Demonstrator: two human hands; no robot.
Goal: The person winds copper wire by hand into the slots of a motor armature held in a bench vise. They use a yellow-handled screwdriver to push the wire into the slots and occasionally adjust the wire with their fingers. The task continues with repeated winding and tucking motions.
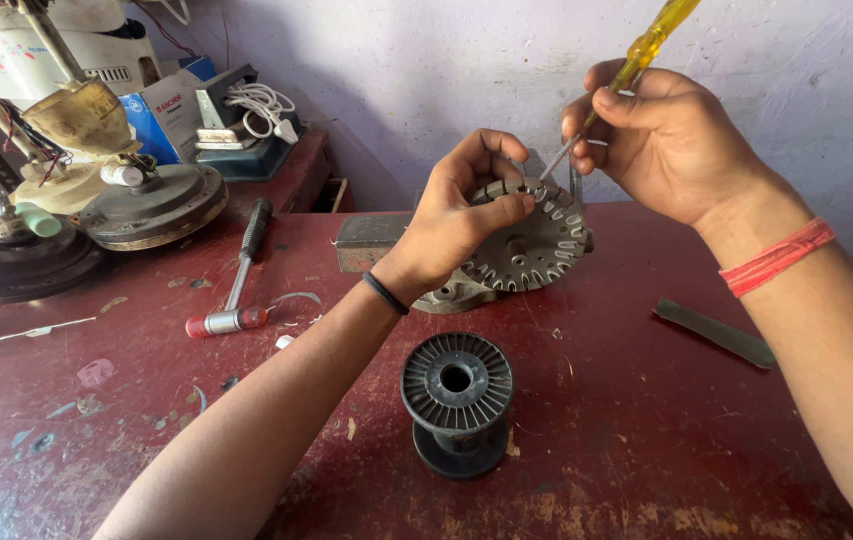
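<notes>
The left hand (457,215) held a grey slotted stator core (532,240) tilted up on edge, its grip clamped on the near rim with thumb over the face and fingers curled behind the top. The core's lower edge rested against a grey metal housing (452,295) lying on the red table (647,420), just below the grip. The right hand (662,140) was closed around a yellow-handled screwdriver (647,45), pinched between thumb and fingers, and the blade tip (550,170) touched the upper slots of the core, just right of the left fingertips. As far as the view showed, the slots looked bare, with no wire in them, so the core seemed stripped or not yet wound; the tool was working along the top edge while the slots further round went untouched. An empty black spool (457,400) stood below the left wrist, nearer the person. A hammer with a red end (237,285) lay well to the left of the grip, and a flat dark strip (715,332) lay under the right forearm. Fan motor parts (152,205) crowded the far left corner.
</notes>
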